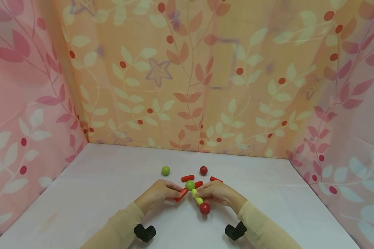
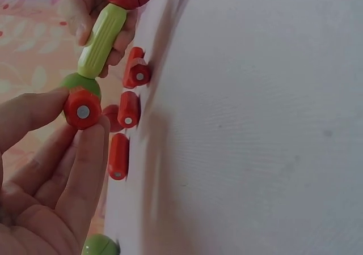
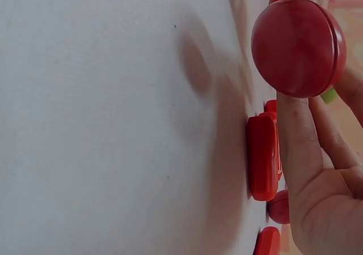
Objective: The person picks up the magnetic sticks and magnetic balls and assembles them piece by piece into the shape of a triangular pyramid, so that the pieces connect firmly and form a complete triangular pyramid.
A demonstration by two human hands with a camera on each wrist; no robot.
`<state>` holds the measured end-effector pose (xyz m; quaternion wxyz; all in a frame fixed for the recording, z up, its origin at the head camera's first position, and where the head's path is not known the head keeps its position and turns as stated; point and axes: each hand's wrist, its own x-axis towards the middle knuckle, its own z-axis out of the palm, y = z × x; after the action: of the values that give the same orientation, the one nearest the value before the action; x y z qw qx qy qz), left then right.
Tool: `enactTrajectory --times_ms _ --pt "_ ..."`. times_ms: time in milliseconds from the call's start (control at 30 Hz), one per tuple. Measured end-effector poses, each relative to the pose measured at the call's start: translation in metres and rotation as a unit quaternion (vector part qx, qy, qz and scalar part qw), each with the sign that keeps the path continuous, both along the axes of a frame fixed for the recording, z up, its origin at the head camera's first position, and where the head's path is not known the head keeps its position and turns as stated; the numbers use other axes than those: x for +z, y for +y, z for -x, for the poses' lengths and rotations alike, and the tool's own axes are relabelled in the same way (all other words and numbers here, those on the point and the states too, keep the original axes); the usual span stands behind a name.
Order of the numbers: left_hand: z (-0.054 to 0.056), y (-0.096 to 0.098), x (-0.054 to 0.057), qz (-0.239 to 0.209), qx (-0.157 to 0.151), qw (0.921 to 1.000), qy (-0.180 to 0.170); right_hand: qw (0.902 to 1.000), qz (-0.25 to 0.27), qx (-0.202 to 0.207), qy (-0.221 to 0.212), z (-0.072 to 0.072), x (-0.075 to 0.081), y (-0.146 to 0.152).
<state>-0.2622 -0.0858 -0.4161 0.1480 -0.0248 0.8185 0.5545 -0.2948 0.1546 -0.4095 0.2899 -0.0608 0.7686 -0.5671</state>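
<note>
My left hand (image 1: 158, 193) pinches a red rod (image 1: 181, 195) between thumb and fingers; a pale metal disc shows on its end in the left wrist view. The rod's far end meets a green ball (image 1: 190, 185). From that ball a ribbed yellow-green rod (image 2: 103, 42) runs to a red ball (image 1: 204, 208) at its near end. My right hand (image 1: 219, 192) grips the yellow-green rod from the right side. In the right wrist view the red ball (image 3: 298, 48) hides most of that rod. The joined pieces are held above the white tabletop.
Just beyond my hands lie loose red rods (image 1: 187, 178), one of them (image 1: 216, 179) behind the right hand. Farther back sit a loose green ball (image 1: 166, 170) and a loose red ball (image 1: 203, 170). Patterned cloth (image 1: 187, 86) walls the white table (image 1: 96, 173) at the back and sides.
</note>
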Motion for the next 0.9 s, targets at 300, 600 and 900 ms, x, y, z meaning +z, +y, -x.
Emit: enactTrajectory --times_ms 300,600,900 --pt "0.0026 0.0000 -0.0005 -0.012 -0.012 0.9999 0.004 0.9995 0.022 0.000 -0.022 -0.0009 -0.0009 0.0030" --pt "0.0077 0.0001 -0.0005 0.000 -0.015 0.9998 0.015 0.9987 0.030 -0.003 -0.041 0.0011 0.0005 0.0032" --pt "0.0085 -0.0005 0.0020 -0.009 -0.017 0.9997 0.015 0.9982 0.037 0.006 -0.048 0.0015 0.0011 0.0014"
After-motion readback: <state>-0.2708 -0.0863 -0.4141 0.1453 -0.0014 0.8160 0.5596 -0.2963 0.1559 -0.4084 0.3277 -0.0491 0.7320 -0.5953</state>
